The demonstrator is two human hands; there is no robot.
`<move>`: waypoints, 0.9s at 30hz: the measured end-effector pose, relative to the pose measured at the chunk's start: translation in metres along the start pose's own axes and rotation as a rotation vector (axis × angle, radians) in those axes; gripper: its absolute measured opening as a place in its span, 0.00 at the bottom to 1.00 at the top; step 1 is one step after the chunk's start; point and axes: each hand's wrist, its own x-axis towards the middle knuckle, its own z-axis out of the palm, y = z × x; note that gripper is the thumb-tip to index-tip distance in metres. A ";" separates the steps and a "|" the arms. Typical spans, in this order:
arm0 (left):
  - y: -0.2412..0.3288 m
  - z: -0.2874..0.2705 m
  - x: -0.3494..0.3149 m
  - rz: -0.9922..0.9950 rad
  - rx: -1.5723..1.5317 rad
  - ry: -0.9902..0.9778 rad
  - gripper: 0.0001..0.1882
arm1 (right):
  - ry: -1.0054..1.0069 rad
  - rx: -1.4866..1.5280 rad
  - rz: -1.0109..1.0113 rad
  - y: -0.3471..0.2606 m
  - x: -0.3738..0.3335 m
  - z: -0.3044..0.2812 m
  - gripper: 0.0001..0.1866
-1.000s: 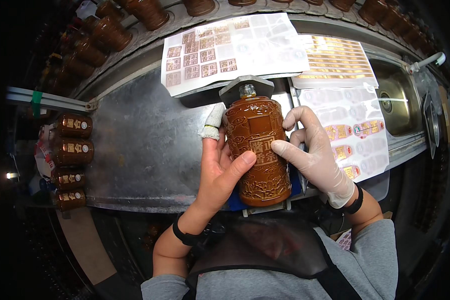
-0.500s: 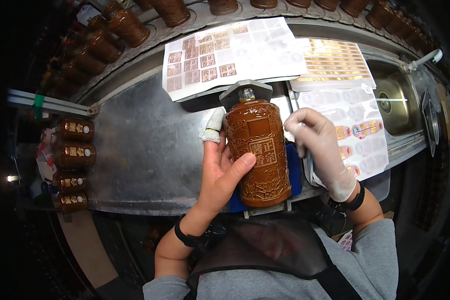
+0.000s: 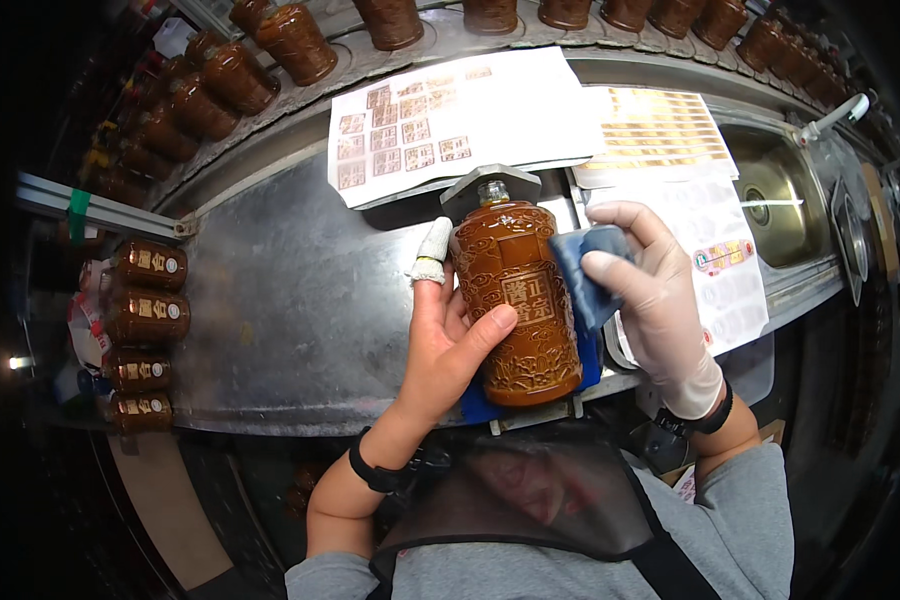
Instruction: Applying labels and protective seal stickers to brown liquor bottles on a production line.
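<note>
A glossy brown embossed bottle lies tilted on a blue-padded rest, its clear neck pointing away from me. My bare left hand grips its left side, thumb across the front near the square label. White cloth wraps one fingertip of that hand. In a thin whitish glove, my right hand pinches a dark blue cloth at the bottle's right side. Part of the rest is hidden under the bottle.
Label sheets lie beyond the bottle, with a gold-striped sheet to their right. A steel sink is at the far right. Labelled brown bottles line the left; several more stand along a conveyor at the back.
My right hand now holds up a blue cloth beside the bottle; earlier no cloth was visible in it. The left hand keeps its grip. Bottles on the conveyor have shifted right.
</note>
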 end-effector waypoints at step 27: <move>-0.019 -0.008 -0.008 0.294 0.431 0.150 0.38 | 0.161 -0.379 -0.209 0.019 -0.007 -0.021 0.09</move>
